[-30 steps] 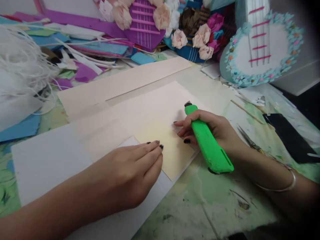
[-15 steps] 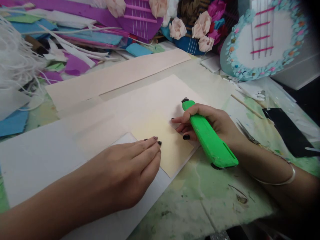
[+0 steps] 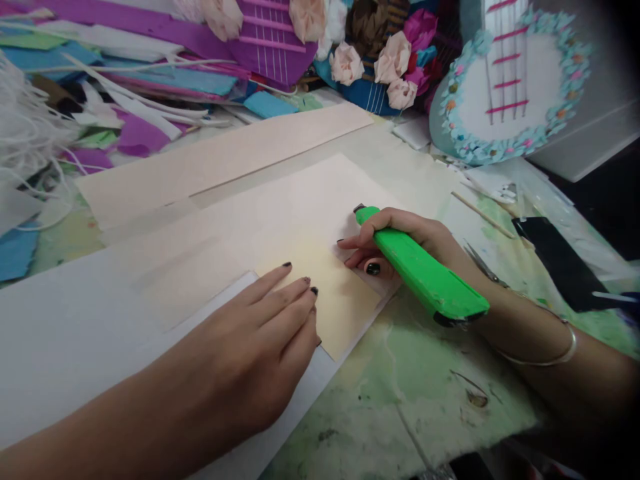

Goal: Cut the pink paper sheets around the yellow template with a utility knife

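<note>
My right hand (image 3: 400,243) is closed round a green utility knife (image 3: 425,267), its tip pointing up and away to the left over pale pink paper (image 3: 310,193). Under both hands lies a small cream-yellow piece of paper (image 3: 335,313). My left hand (image 3: 270,333) rests flat across the left edge of that piece, fingers stretched out and the index finger apart from the others. Beneath everything spreads a large white sheet (image 3: 60,340). Whether the blade touches the paper I cannot tell.
Behind lies a long pale pink strip (image 3: 225,157). Scissors (image 3: 483,263), a thin stick (image 3: 483,213) and a black flat piece (image 3: 560,263) lie at right. Decorated paper guitars (image 3: 510,93) stand at the back. White cord (image 3: 30,127) and coloured scraps (image 3: 145,133) crowd the left.
My left index finger has spread away from the other fingers. The knife's rear end has swung slightly right, its tip slightly left and down. The whole view has shifted a little.
</note>
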Motion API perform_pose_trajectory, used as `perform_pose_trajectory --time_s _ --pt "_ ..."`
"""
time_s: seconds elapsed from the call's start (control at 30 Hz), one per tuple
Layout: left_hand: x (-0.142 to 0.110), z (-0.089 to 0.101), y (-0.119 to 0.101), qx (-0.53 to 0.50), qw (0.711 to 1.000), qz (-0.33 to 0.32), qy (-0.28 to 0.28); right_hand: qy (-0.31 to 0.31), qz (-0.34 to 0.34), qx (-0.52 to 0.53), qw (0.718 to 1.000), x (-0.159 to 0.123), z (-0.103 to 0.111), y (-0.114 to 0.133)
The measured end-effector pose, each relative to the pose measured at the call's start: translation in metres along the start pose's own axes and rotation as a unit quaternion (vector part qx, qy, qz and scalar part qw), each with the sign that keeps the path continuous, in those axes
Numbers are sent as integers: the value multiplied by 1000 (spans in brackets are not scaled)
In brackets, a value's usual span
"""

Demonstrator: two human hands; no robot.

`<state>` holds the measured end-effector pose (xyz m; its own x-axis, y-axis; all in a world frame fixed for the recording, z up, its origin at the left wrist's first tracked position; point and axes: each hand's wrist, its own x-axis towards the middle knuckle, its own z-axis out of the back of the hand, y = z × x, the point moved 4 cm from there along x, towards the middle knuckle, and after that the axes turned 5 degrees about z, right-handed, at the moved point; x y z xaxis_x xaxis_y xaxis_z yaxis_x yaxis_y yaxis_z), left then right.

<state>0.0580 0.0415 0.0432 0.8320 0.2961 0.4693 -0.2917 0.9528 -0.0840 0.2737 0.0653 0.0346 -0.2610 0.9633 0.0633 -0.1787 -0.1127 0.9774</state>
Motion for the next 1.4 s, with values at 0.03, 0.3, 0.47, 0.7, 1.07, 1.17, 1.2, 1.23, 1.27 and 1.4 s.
perform_pose_trajectory --time_s 0.03,0.3,0.47,0.7,1.07,1.17,1.2,1.23,1.27,1.4 --pt "-1 -1 1 -12 1000 2 4 3 2 -5 1000 0 0 0" --pt "1 -12 3 -66 997 33 29 5 30 -27 999 1 0 1" --pt "9 -13 -2 0 999 15 52 12 20 -36 999 1 0 0" --pt "9 -14 1 -31 996 60 58 -46 42 2 998 1 4 9" --pt "2 -21 2 -32 989 95 111 -153 65 60 984 3 8 14" --pt "2 -22 3 -45 985 110 122 -137 20 99 985 6 1 11" --pt "3 -23 4 -47 984 115 125 -140 6 106 984 7 -1 11" --pt "3 -23 4 -49 984 120 126 -144 -5 115 983 8 -2 12" --pt "3 -23 5 -52 983 122 127 -150 -14 126 981 10 -2 13" --pt "2 -23 6 -61 982 124 129 -167 -38 168 971 16 -2 15"
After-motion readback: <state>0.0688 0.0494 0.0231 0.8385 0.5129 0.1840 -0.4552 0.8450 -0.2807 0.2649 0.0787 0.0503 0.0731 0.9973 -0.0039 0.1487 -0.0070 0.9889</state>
